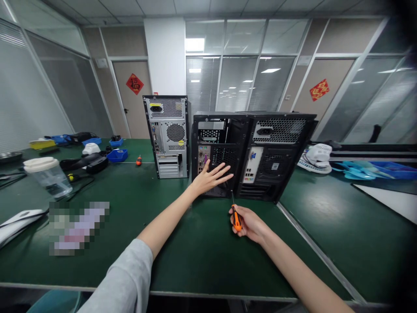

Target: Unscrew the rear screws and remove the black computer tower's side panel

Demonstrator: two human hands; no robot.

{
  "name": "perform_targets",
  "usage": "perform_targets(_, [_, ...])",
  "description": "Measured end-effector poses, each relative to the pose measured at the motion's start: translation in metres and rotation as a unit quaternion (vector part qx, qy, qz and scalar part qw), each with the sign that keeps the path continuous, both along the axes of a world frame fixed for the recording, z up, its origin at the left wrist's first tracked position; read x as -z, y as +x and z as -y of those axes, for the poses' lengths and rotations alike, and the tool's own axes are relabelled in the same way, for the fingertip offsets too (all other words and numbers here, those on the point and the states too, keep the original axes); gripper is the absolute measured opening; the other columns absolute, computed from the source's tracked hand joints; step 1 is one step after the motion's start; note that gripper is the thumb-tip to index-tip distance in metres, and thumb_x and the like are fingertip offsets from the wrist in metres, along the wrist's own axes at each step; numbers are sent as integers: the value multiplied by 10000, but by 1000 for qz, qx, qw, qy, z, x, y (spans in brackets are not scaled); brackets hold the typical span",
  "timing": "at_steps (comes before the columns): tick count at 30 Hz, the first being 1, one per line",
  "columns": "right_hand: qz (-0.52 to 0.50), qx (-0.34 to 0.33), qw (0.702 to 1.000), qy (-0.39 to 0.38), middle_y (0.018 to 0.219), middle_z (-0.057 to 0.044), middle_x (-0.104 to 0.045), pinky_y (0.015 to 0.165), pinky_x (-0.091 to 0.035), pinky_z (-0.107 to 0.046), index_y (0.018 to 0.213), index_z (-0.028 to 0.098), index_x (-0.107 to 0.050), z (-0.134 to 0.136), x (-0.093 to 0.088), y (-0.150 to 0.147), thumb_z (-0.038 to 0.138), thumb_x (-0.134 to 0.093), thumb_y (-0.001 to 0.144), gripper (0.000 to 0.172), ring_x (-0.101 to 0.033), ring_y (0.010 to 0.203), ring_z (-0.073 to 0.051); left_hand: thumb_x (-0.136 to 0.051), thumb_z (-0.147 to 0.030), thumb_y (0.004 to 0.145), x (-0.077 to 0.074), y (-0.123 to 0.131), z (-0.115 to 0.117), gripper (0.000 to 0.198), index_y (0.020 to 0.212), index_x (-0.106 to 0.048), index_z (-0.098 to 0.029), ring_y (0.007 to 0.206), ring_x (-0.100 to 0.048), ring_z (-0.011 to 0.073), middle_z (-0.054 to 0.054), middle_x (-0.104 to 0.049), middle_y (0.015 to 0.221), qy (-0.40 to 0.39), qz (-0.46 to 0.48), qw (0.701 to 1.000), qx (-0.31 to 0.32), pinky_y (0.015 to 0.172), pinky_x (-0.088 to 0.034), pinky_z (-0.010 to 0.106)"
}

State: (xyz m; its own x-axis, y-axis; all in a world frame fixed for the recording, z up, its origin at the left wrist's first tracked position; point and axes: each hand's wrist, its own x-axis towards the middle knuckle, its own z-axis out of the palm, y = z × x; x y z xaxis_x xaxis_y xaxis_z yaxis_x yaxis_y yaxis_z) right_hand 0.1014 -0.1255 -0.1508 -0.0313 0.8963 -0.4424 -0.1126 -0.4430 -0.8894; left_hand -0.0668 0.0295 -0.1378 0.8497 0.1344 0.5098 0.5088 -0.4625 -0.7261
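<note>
My left hand is open, fingers spread flat against the rear panel of a black computer case that stands on the green table. My right hand is closed round an orange-handled screwdriver, its shaft pointing up toward the case's lower edge. A second black case stands pressed against the first on its right. A silver-backed tower stands apart to the left.
A lidded clear plastic jar stands at the left. Blue parts bins, black gear and a small orange tool lie behind. A white device and blue trays sit on the right table.
</note>
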Motion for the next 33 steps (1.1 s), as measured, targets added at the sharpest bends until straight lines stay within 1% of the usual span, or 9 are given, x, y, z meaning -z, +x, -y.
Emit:
perform_targets(3, [-43, 15, 999, -15, 514, 38, -525, 296, -251, -160, 920, 203, -466, 1, -1, -2, 331, -302, 981, 217, -514, 340, -122, -460, -123, 888, 2, -5, -1, 698, 1527, -233, -290, 1487, -151, 277, 59, -171, 1611, -4, 5, 1000, -7, 1134, -149, 688])
perform_targets(5, [-66, 25, 997, -24, 511, 34, -519, 294, -200, -148, 939, 199, -472, 2, -2, -3, 310, -299, 982, 211, -494, 335, -114, -463, -128, 888, 5, -8, -2, 681, 1520, -257, -280, 1488, -142, 283, 62, -166, 1611, -1, 10, 1000, -9, 1128, -137, 700])
perform_targets(9, [-96, 52, 994, -21, 516, 38, -508, 288, -164, -132, 855, 213, -427, 5, -2, -5, 339, -347, 978, 193, -435, 321, -80, -453, -124, 895, 11, -13, -5, 655, 1514, -273, -239, 1491, -114, 289, 69, -175, 1607, 12, 17, 1000, -3, 1113, -112, 729])
perform_targets(12, [-106, 81, 991, 12, 524, 47, -504, 278, -147, -123, 772, 222, -371, 6, -1, -7, 384, -493, 927, 255, -391, 315, -49, -450, -121, 900, 13, -15, -6, 642, 1511, -281, -221, 1491, -110, 287, 74, -178, 1604, 17, 19, 1000, 3, 1116, -100, 728])
perform_targets(16, [-101, 98, 989, 44, 478, 52, -469, 258, -121, -128, 694, 210, -377, 5, 2, -6, 279, -638, 831, 303, -344, 288, -32, -452, -112, 901, 13, -15, -6, 628, 1501, -308, -229, 1490, -119, 282, 75, -194, 1599, 15, 23, 1000, 6, 1123, -100, 718])
perform_targets(19, [-99, 99, 989, 42, 426, 67, -416, 252, -119, -131, 658, 204, -389, 4, 4, -4, 226, -643, 809, 296, -324, 270, -33, -442, -111, 907, 14, -15, -5, 612, 1496, -323, -229, 1492, -105, 278, 68, -191, 1600, 23, 29, 999, 6, 1126, -89, 714])
perform_targets(24, [-108, 111, 987, 51, 523, 30, -528, 251, -154, -141, 684, 198, -404, 3, 4, -5, 223, -648, 791, 268, -387, 296, -49, -420, -125, 927, 14, -14, -5, 577, 1489, -341, -229, 1496, -65, 267, 47, -148, 1607, 56, 45, 997, 11, 1130, -10, 705])
perform_targets(28, [-122, 117, 984, 52, 564, 30, -560, 266, -221, -155, 721, 202, -411, 4, 6, -7, 225, -644, 794, 245, -450, 334, -74, -431, -129, 924, 15, -13, -4, 579, 1487, -342, -228, 1494, -74, 272, 55, -160, 1604, 49, 48, 998, 8, 1130, -39, 708])
perform_targets(33, [-141, 119, 982, 49, 563, 26, -569, 275, -231, -165, 722, 196, -425, 5, 7, -7, 216, -624, 811, 218, -456, 342, -82, -451, -120, 914, 16, -11, -4, 584, 1480, -358, -231, 1489, -104, 281, 77, -197, 1595, 37, 49, 998, 10, 1127, -66, 713])
